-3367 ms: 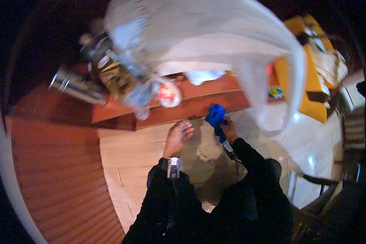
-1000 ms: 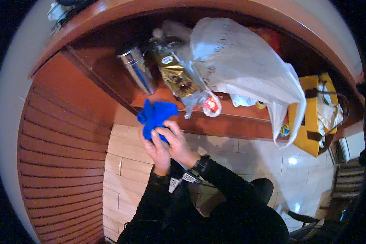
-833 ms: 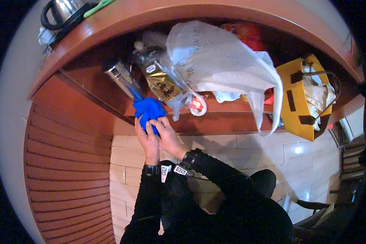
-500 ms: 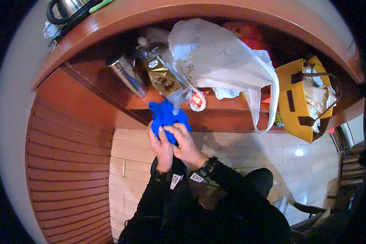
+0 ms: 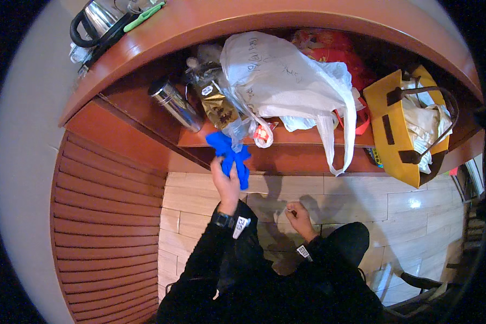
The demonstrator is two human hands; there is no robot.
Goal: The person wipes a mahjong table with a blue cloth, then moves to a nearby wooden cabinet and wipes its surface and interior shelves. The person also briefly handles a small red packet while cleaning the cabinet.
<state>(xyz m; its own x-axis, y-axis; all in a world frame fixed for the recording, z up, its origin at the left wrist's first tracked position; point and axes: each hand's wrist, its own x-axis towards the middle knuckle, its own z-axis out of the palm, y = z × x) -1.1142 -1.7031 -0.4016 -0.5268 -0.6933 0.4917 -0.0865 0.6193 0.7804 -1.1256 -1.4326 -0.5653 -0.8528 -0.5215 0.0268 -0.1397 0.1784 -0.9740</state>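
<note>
A crumpled bright-blue cloth (image 5: 229, 158) is bunched at the front edge of the reddish wooden shelf (image 5: 308, 139), gripped by the left hand (image 5: 226, 183) with fingers closed around it. The right hand (image 5: 298, 214) hangs lower, loosely curled, holding nothing visible. A steel flask (image 5: 174, 102) and a white plastic bag (image 5: 281, 81) sit on the shelf just above.

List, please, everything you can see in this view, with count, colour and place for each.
blue cloth: one, blue, in the left hand at the shelf edge
steel flask: one, silver, shelf left
gold packet: one, gold, beside the flask
white plastic bag: one, white, shelf middle
red bag: one, red, behind the white bag
yellow bag: one, yellow, shelf right
kettle: one, steel and black, countertop left
tiled floor: beige, below
left hand: raised, gripping the cloth
right hand: lowered, nothing visibly held
</note>
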